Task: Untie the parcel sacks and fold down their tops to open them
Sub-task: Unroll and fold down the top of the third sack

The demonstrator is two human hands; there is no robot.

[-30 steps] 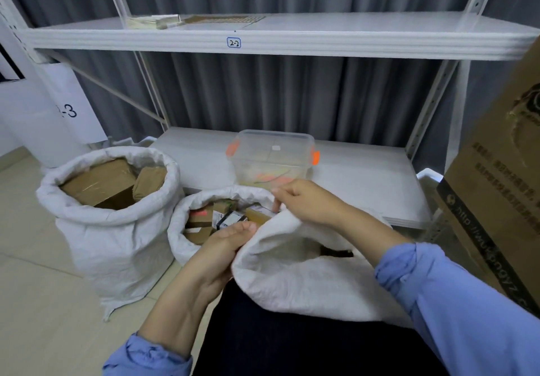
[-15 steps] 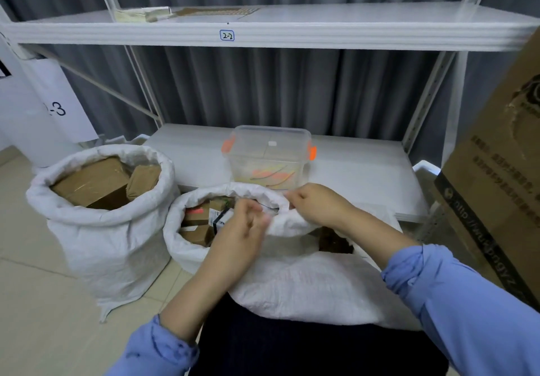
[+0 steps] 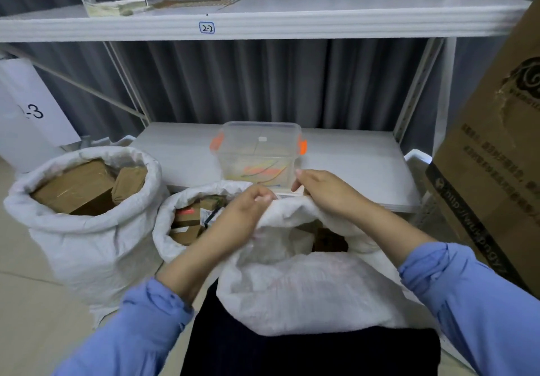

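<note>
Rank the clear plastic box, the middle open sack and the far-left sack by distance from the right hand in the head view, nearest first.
1. Clear plastic box: just beyond the right hand, on the lower shelf.
2. Middle open sack: to its left, past the left hand.
3. Far-left sack: farthest left, on the floor.

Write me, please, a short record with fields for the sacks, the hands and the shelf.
left sack: top rolled down, brown parcels showing
middle sack: top rolled down, parcels showing
near sack: open, rim held by both hands
left hand: grips near sack's rim
right hand: grips near sack's rim
clear box: on lower shelf, orange clips
</note>
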